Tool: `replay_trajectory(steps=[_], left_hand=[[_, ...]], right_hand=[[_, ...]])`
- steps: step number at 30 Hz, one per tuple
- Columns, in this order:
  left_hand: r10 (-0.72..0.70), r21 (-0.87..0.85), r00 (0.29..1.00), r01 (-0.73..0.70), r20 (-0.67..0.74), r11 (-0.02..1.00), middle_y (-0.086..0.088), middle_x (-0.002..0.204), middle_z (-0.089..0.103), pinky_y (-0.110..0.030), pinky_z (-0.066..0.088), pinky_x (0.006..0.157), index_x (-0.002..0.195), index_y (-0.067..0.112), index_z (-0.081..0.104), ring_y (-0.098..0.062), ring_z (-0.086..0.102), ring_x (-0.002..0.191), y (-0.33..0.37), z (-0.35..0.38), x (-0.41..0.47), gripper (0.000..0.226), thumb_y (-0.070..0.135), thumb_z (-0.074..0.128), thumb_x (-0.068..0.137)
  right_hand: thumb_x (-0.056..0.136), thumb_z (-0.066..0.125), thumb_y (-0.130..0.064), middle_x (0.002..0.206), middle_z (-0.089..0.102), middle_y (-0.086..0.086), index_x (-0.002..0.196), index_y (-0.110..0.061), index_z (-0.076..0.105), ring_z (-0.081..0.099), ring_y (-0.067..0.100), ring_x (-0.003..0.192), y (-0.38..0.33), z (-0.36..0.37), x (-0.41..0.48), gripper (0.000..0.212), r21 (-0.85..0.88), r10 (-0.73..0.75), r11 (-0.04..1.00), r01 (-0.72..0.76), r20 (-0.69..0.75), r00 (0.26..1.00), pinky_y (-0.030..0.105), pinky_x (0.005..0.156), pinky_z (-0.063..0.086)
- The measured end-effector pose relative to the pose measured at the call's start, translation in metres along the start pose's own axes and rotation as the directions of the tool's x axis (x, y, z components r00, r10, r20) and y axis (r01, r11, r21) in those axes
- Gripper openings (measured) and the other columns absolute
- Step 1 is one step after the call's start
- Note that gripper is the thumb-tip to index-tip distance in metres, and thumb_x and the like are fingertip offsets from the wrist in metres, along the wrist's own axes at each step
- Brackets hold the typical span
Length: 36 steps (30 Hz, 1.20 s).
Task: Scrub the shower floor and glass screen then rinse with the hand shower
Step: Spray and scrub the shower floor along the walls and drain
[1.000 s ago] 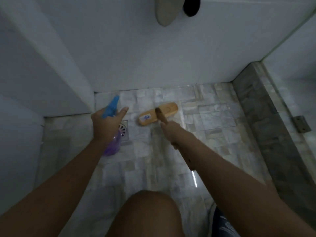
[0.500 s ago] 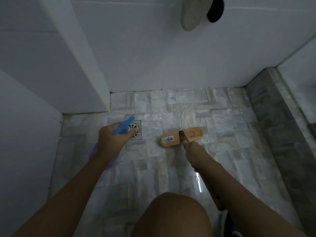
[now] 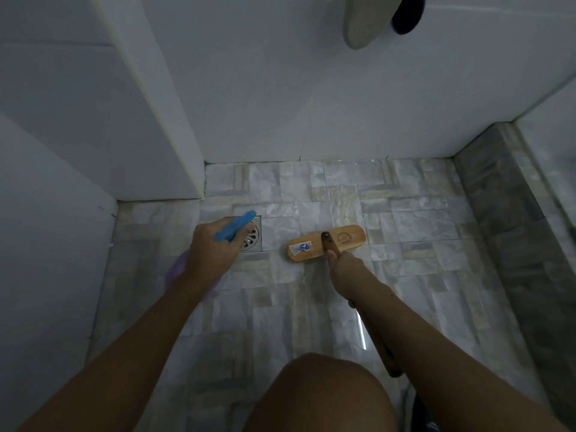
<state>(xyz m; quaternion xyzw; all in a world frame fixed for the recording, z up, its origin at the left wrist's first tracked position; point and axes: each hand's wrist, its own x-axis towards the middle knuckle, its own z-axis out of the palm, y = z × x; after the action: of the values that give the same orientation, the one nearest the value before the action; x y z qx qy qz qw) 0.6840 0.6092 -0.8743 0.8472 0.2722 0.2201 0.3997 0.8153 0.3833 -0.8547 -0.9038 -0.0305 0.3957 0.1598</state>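
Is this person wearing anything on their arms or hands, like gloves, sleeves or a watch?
No. The left hand and the right hand are both bare, without gloves. The forearms are uncovered as far as the picture shows: no sleeves, no watch, no wristband. The light is too dim to rule out a thin ring.

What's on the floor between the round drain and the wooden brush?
Nothing. The head view shows only bare floor tile between the drain and the brush head; the two lie apart.
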Motion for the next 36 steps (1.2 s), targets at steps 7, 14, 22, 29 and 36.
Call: replay_trajectory(steps=[7,14,22,29,36], left_hand=[[-0.064,-0.123,0.997,0.058,-0.051,0.991,0.015,0.065,0.059,-0.008,0.042,0.052,0.103,0.007,0.073,0.001,0.057,0.053,0.002,-0.007,-0.002,0.017,0.020,0.071,0.092],[0.015,-0.106,0.988,-0.031,-0.151,0.994,0.004,0.062,0.056,-0.011,0.040,0.053,0.082,0.005,0.066,-0.009,0.051,0.054,0.001,-0.021,-0.005,0.017,0.017,0.077,0.087],[-0.108,-0.158,0.973,0.077,-0.202,0.984,-0.008,0.073,0.066,-0.021,0.054,0.068,0.085,0.007,0.068,-0.014,0.061,0.065,-0.010,-0.026,0.001,0.026,0.026,0.084,0.080],[-0.123,-0.153,0.959,0.085,-0.256,0.985,-0.002,0.070,0.064,-0.009,0.049,0.067,0.083,0.014,0.065,0.006,0.058,0.062,-0.015,-0.033,0.001,0.018,0.025,0.079,0.084],[-0.068,-0.086,0.972,0.049,-0.226,0.995,-0.007,0.070,0.064,-0.009,0.048,0.065,0.080,0.004,0.065,-0.015,0.060,0.065,-0.011,-0.029,0.001,0.023,0.021,0.080,0.084]], right_hand=[[0.104,0.025,-0.052,0.086,0.055,0.010,0.100,-0.010,0.048,0.062,0.031,0.074,-0.004,0.000,-0.002,0.047,-0.011,0.004,1.000,-0.004,0.006,1.000,0.032,0.044,0.048],[0.104,0.025,-0.051,0.108,0.061,0.018,0.123,-0.006,0.053,0.064,0.034,0.084,-0.003,-0.001,0.001,0.056,-0.043,-0.002,0.999,0.003,0.022,1.000,0.034,0.047,0.052],[0.108,0.030,-0.011,0.118,0.058,0.023,0.151,0.001,0.027,0.066,0.035,0.084,-0.140,-0.039,0.092,0.044,-0.049,-0.185,0.982,0.183,-0.039,0.982,0.039,0.058,0.058],[0.107,0.032,-0.042,0.134,0.056,0.019,0.136,-0.009,0.052,0.056,0.024,0.106,-0.044,-0.008,0.028,0.048,0.201,-0.113,0.975,0.094,0.085,0.990,0.021,0.077,0.045],[0.105,0.029,-0.046,0.100,0.058,0.009,0.110,-0.017,0.057,0.062,0.028,0.094,-0.057,0.003,0.044,0.041,0.111,-0.139,0.985,0.135,0.027,0.990,0.028,0.070,0.047]])
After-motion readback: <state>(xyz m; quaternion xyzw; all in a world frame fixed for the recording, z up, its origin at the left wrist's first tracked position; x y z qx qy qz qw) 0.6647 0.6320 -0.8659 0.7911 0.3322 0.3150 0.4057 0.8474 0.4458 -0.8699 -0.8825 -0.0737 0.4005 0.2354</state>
